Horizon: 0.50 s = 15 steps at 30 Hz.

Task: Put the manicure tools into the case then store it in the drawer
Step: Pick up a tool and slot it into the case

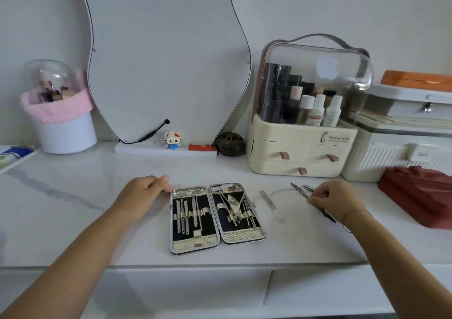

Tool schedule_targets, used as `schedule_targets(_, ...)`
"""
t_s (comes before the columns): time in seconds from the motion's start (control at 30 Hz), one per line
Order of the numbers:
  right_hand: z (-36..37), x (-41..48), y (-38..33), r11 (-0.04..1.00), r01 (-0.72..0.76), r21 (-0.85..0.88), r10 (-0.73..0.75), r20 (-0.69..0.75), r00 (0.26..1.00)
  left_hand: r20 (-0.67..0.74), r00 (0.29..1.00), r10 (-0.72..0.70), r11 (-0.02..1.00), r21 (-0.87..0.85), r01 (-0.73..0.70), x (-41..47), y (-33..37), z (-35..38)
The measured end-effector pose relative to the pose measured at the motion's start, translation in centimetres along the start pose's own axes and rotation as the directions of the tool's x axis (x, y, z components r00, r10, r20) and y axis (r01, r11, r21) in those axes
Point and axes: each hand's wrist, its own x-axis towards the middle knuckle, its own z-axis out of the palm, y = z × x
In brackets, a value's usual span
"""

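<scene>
Two hands at work: manicure case [244, 235] lies open mid-frame on the white table [73, 208], left hand [144, 191] touching its upper-left corner, grip loose. Right hand [335, 197], right of frame, pinches a slim metal tool [299, 190]; nail file [271, 205] lies between.

Case [216, 214] left of file [271, 205] (tabletop [85, 196])
</scene>
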Motion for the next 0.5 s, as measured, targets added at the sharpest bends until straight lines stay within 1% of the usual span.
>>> schedule_targets(0.33,-0.9,1.2,-1.4,0.995,-0.081,-0.06,0.089,0.143,0.986,0.001,1.0,0.003,1.0,-0.002,-0.003,-0.3,0.5,0.0)
schedule_targets(0.5,-0.7,1.2,-1.7,0.989,-0.017,-0.146,0.045,0.186,0.982,0.006,1.0,-0.002,1.0,0.006,0.002,-0.5,0.9,0.0)
